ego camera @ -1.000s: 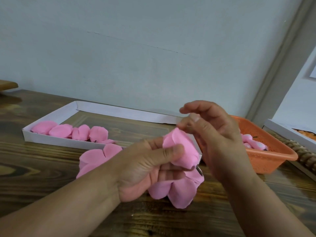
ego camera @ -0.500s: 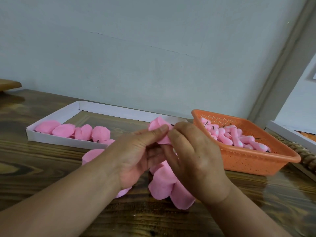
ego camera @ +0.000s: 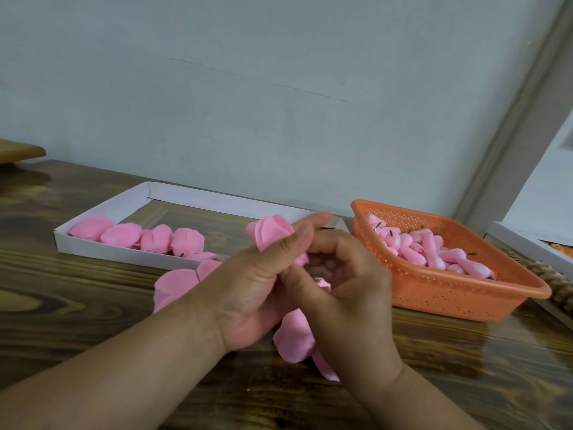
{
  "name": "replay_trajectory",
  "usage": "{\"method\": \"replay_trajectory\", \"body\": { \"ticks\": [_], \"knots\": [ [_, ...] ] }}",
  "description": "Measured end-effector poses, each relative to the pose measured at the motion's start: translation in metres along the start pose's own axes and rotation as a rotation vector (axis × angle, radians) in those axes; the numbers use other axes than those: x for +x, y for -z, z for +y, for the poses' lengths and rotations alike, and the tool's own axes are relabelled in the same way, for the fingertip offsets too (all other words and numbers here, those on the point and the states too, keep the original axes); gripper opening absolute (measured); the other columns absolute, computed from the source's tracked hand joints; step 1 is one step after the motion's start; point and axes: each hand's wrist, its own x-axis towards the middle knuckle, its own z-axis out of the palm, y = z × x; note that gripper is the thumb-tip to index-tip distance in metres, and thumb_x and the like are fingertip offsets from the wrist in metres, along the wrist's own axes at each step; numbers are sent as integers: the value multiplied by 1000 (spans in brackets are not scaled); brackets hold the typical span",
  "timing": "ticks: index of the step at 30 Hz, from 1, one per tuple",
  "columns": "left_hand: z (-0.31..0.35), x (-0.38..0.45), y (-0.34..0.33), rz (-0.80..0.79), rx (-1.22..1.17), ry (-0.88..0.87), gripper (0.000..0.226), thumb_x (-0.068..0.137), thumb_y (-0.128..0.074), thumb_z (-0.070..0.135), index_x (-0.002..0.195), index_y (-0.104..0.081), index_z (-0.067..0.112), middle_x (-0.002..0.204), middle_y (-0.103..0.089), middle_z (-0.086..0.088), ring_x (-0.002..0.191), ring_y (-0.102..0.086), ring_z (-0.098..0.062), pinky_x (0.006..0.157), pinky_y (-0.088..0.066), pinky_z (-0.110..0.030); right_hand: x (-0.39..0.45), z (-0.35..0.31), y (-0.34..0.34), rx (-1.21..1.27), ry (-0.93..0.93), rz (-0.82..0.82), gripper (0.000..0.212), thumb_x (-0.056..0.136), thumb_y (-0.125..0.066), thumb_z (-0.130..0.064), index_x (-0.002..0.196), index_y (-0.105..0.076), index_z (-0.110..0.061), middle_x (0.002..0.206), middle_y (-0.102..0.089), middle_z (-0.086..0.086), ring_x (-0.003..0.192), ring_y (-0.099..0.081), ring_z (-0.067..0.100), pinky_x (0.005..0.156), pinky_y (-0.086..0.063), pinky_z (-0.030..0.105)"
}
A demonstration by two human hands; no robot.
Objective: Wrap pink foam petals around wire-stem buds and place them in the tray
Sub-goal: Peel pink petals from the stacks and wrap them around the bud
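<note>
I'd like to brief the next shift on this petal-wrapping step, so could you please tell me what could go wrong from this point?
1. The wrapped bud is pinched only at its base by the left hand; a slack grip might let the petals spring open.
2. Loose petals hang under the right hand and could be creased or dragged off the wooden table.
3. The white tray lies beyond another loose petal, which a reaching forearm may sweep aside.
</note>
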Motion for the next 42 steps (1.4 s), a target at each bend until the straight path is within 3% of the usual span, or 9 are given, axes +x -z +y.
{"method": "replay_trajectory", "body": {
  "ticks": [7, 13, 17, 20, 25, 30, 34, 38, 42],
  "knots": [
    [8, 1, -1, 67, 217, -26, 18, 64, -73, 33, 72, -78, 16, 105, -68, -6, 82, -62, -16, 67, -55, -23, 5, 4, 4, 614, -473, -279, 11, 73, -72, -3, 78, -72, -13, 70, -68, 8, 62, -63, 15, 59, -52, 23],
    [5, 2, -6, 205, 68, -87, 25, 64, -66, 30, 49, -56, 13, 95, -74, -7, 68, -70, -19, 64, -59, -35, 0, 10, 1, -395, 191, -116, 19, 73, -70, -21, 91, -66, -16, 76, -60, -7, 65, -54, 4, 59, -50, 24],
    [-4, -1, -13, 254, 88, -115, 27, 65, -64, 32, 42, -59, 19, 85, -75, -4, 80, -68, -17, 75, -57, -40, -1, 9, -3, -508, 269, -24, 22, 77, -60, -28, 78, -67, -7, 69, -58, -3, 59, -48, 7, 50, -46, 30],
    [-3, -2, -15, 235, 147, -136, 27, 65, -63, 36, 43, -63, 20, 99, -74, -1, 82, -69, -17, 79, -56, -38, 0, 3, -2, -327, 122, -68, 13, 75, -68, -23, 76, -66, -11, 62, -49, -9, 55, -41, 4, 51, -37, 20],
    [2, -3, -12, 137, 227, -143, 26, 62, -64, 39, 50, -57, 17, 101, -74, -4, 85, -72, -17, 81, -54, -38, 1, -6, 2, 65, -121, -164, 8, 74, -65, -14, 73, -67, -7, 56, -59, 15, 50, -56, 32, 46, -48, 39],
    [4, -2, -7, 114, 378, -142, 38, 68, -67, 52, 53, -55, 20, 105, -73, -1, 91, -60, -31, 77, -35, -47, 1, -3, 2, 348, -385, -246, 10, 72, -64, -14, 66, -65, -5, 52, -56, 10, 45, -50, 19, 43, -42, 23],
    [14, 8, -4, 173, 466, -179, 38, 75, -58, 46, 51, -53, 17, 96, -74, -7, 87, -66, -27, 74, -48, -35, 18, 1, 17, 146, -365, -348, 8, 75, -75, -8, 72, -68, -7, 58, -64, -2, 49, -56, 7, 46, -44, 17],
    [45, 28, 17, 433, 585, -260, 33, 97, -50, 24, 65, -50, 14, 61, -69, 2, 75, -63, -16, 75, -37, -35, 41, 25, 46, -185, -342, -97, 8, 76, -74, -14, 77, -67, -16, 67, -65, 0, 57, -56, 9, 55, -47, 24],
    [76, 43, 46, 539, 698, -251, 22, 98, -51, 21, 80, -60, 13, 52, -51, 5, 46, -53, -5, 62, -47, -23, 51, 49, 64, -257, -385, 19, 9, 78, -74, -15, 83, -66, -15, 68, -65, 2, 55, -57, 11, 52, -48, 24]
  ]
}}
